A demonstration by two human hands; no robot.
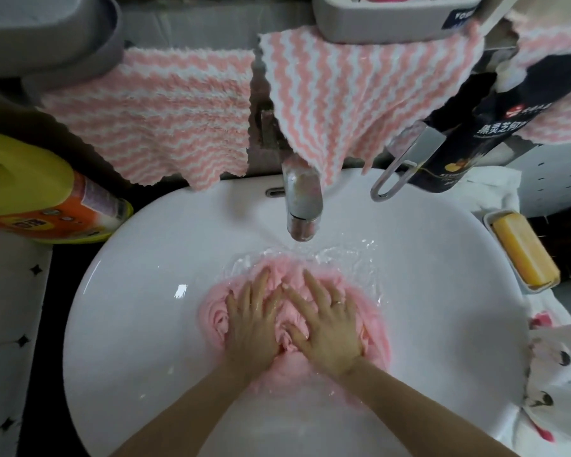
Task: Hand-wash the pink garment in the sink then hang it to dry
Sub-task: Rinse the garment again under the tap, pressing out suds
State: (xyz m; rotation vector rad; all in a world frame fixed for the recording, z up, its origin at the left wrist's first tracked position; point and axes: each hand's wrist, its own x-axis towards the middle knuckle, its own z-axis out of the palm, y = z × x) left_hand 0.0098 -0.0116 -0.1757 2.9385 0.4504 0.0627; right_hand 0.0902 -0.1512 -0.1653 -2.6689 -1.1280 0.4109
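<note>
The pink garment (pixel 373 319) lies bunched and wet at the bottom of the white sink (pixel 139 285). Water runs from the metal tap (pixel 302 199) onto the garment's far edge. My left hand (pixel 254 319) presses flat on the garment's left half, fingers spread. My right hand (pixel 328 328), with a ring on one finger, presses flat on its right half, and the two hands touch at the fingers. Neither hand grips the cloth; both palms rest on top of it.
A yellow-and-orange detergent bottle (pixel 43 199) lies left of the sink. A yellow soap bar (pixel 524 253) sits in a dish at the right. Pink-and-white striped cloths (pixel 343 94) hang behind the tap. A dark bottle (pixel 459 143) stands back right. Patterned fabric (pixel 554 374) lies at the right.
</note>
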